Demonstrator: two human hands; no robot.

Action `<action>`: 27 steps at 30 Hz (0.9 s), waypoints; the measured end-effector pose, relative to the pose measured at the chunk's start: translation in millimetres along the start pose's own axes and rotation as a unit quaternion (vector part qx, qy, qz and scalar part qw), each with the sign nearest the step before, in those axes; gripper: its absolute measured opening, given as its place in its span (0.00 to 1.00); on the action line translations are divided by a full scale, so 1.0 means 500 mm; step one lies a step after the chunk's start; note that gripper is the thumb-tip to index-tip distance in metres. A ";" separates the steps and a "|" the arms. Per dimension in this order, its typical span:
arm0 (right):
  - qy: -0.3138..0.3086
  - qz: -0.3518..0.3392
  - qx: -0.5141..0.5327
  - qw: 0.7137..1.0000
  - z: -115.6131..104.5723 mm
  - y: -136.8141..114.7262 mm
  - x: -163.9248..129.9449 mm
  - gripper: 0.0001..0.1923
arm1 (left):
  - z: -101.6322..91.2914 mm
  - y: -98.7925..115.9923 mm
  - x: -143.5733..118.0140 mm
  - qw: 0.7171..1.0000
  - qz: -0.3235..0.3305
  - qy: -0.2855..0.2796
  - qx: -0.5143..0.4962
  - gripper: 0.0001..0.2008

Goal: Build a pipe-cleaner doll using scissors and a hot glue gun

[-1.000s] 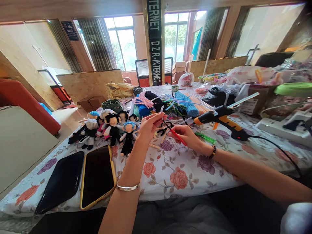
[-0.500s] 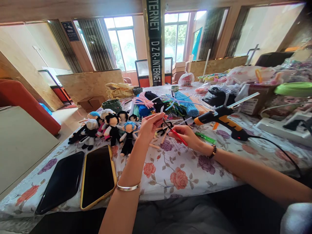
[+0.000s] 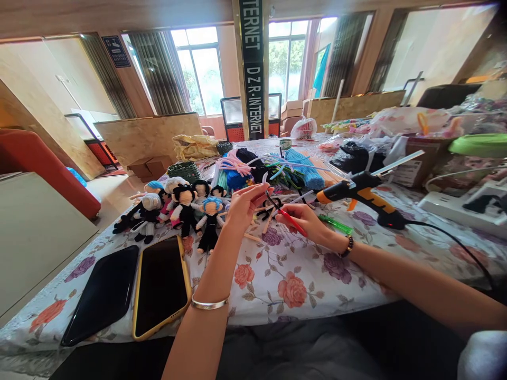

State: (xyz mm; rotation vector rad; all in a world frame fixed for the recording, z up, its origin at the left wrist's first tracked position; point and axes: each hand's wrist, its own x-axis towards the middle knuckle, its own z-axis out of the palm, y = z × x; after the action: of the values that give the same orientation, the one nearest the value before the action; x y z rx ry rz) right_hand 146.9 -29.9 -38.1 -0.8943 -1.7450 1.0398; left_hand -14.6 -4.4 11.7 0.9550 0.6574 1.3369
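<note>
The small white piece point(image 3: 265, 179) is, it appears, pinched by the pressed fingers of the left hand point(image 3: 242, 205), and the right hand point(image 3: 304, 221) grips the red-handled tool point(image 3: 293, 223) at its four o'clock; it looks unfinished. Between eight and nine o'clock, the dolls point(image 3: 184, 203) look complete, while pink chenille stems point(image 3: 236, 163) at ten o'clock lie unworked, and the glue gun point(image 3: 362, 191) rests unused at three.

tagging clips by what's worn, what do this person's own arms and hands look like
The left hand and right hand are ungloved, and both forearms are bare of sleeves. A narrow silver bangle circles the left forearm; a dark beaded bracelet sits at the right wrist.
</note>
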 end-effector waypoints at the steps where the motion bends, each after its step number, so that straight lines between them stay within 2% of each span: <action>1: 0.002 0.003 -0.001 1.000 0.000 0.000 0.000 0.23 | 0.000 0.000 0.000 1.000 0.000 0.000 0.001 0.04; 11: 0.000 0.016 0.000 1.000 0.002 -0.005 -0.001 0.24 | -0.007 -0.005 0.005 1.000 0.004 -0.002 0.006 0.05; 27: -0.014 -0.001 0.008 1.000 0.001 -0.004 -0.002 0.23 | -0.006 -0.002 0.004 1.000 0.007 -0.007 -0.006 0.04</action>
State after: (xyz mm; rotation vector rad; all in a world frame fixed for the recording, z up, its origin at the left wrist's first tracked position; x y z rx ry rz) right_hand 146.7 -31.6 -36.6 -0.8727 -1.7589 1.0686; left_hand -16.4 -1.8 9.3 0.9598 0.6314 1.3436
